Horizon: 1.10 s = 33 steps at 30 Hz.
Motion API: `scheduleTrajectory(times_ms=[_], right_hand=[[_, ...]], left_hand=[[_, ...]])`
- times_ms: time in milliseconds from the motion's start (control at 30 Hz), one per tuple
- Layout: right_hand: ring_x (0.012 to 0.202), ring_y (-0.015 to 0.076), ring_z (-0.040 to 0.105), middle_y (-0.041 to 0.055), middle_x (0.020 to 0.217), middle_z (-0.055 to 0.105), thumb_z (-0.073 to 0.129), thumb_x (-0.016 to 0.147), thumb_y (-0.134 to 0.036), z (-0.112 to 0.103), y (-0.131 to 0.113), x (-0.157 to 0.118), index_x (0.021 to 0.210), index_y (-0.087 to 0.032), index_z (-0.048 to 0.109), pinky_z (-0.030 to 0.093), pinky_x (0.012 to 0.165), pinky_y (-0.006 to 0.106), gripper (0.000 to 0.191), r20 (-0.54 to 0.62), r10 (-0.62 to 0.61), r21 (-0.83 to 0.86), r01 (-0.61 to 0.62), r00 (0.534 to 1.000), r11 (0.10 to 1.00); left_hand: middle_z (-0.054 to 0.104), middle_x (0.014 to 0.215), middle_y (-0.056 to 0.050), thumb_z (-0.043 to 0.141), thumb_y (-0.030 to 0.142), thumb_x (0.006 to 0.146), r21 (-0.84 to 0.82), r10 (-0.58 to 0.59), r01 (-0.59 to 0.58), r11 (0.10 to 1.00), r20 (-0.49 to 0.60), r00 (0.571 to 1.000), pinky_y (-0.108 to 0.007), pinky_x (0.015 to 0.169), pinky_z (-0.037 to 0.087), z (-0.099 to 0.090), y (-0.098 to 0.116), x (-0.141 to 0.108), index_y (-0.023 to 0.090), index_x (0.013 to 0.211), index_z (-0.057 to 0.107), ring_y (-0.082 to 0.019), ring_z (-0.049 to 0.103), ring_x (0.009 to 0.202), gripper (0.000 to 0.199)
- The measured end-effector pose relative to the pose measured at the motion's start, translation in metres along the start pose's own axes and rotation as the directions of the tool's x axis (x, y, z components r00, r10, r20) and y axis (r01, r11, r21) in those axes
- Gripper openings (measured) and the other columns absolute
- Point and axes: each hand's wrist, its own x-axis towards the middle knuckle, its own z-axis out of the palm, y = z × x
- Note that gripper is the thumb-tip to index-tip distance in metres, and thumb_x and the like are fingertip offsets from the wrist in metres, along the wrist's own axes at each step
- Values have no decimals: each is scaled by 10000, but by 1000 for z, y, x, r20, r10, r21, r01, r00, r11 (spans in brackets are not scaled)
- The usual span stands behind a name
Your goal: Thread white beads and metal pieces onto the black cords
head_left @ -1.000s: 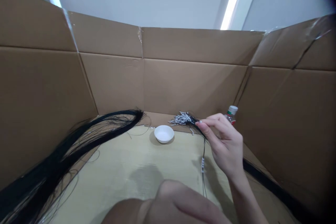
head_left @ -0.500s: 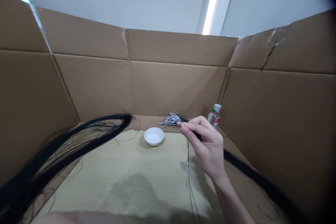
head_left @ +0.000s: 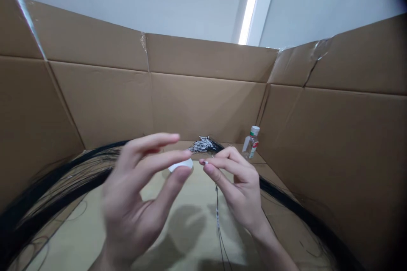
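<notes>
My right hand (head_left: 240,184) pinches a tiny silvery bead between thumb and forefinger, right of centre. Thin dark cords (head_left: 218,220) with small pale beads on them hang below its fingertips. My left hand (head_left: 140,194) is raised on the left, thumb and fingers apart, with nothing visible between them. Behind its fingertips a white bowl (head_left: 182,164) is partly hidden. A cluster of black and white beaded strand ends (head_left: 203,144) lies just beyond my two hands.
Cardboard walls (head_left: 206,106) surround the pale work board (head_left: 187,228). A small clear bottle (head_left: 251,143) with a white cap stands at the back right. Long black strands (head_left: 70,188) curve along the left; another black bundle (head_left: 295,203) runs down the right.
My left hand has come up from the lower edge into the middle left, covering part of the bowl and black strands. The whole view has shifted slightly; my right hand keeps its pinch.
</notes>
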Motion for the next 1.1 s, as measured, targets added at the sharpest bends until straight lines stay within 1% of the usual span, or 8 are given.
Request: scheduleTrajectory(times_ms=[167, 333, 633, 733, 833, 900, 967, 1100], right_hand=[[854, 148, 587, -14, 859, 629, 703, 1003, -206, 1, -1, -2, 1009, -270, 801, 466, 763, 309, 117, 26, -57, -34, 58, 998, 998], [872, 157, 571, -4, 866, 627, 691, 1003, -182, 5, 2, 0, 996, -238, 788, 457, 781, 316, 113, 63, -82, -84, 87, 995, 993], [964, 198, 598, 6, 925, 648, 688, 1005, -289, -7, 5, 7, 834, -259, 752, 440, 880, 371, 185, 194, 209, -164, -178, 958, 970], [1180, 243, 598, 33, 1178, 698, 708, 997, -398, -13, 11, 9, 1082, -303, 778, 437, 1041, 431, 145, 252, 278, -233, -221, 927, 947], [1346, 260, 564, 39, 1414, 659, 760, 945, -490, -12, 15, 11, 1372, -336, 670, 414, 1153, 464, 463, 232, 323, -138, -298, 917, 945], [1264, 247, 648, 35, 1332, 725, 791, 921, -474, -7, 16, 12, 1311, -317, 716, 489, 1095, 426, 426, 235, 348, -6, -357, 907, 934], [1041, 217, 748, 25, 1082, 808, 797, 923, -411, 0, 16, 13, 1101, -273, 804, 576, 941, 357, 226, 247, 347, 117, -383, 905, 916], [799, 182, 770, 22, 852, 814, 799, 918, -325, 7, 18, 13, 884, -226, 832, 611, 771, 292, 110, 173, 324, 220, -357, 930, 908]], left_hand=[[689, 1271, 1, 726, 158, 962, 1, 85, -87, 996, 212, 973, -329, 1044, 470, 9, -12, 12, 286, 1081, 741, -175, 614, 1199, 176], [721, 1115, -17, 727, 64, 933, -17, 160, -160, 987, 199, 967, -329, 1027, 481, 12, -19, 9, 225, 1034, 732, -179, 614, 1140, 190], [711, 1046, -20, 728, 98, 944, 28, 101, -105, 994, 118, 988, -339, 927, 487, 21, -38, 14, 219, 992, 716, -174, 627, 1026, 130], [706, 1044, -18, 717, 95, 951, 40, 86, -90, 995, 102, 991, -334, 916, 481, 21, -38, 15, 224, 995, 717, -171, 625, 1014, 136], [706, 1046, -19, 718, 94, 951, 44, 92, -98, 994, 121, 988, -330, 915, 473, 23, -38, 14, 217, 994, 712, -171, 622, 1015, 130], [710, 1033, -20, 718, 101, 954, 51, 108, -116, 992, 149, 983, -336, 909, 469, 26, -38, 12, 210, 986, 709, -177, 621, 1012, 114], [712, 1010, -19, 699, 99, 967, 70, 108, -121, 990, 166, 980, -342, 891, 461, 30, -39, 11, 205, 966, 704, -180, 621, 997, 106], [709, 1001, -17, 666, 114, 993, 64, 72, -86, 994, 191, 979, -339, 869, 448, 34, -40, 10, 204, 945, 698, -178, 622, 977, 107]])
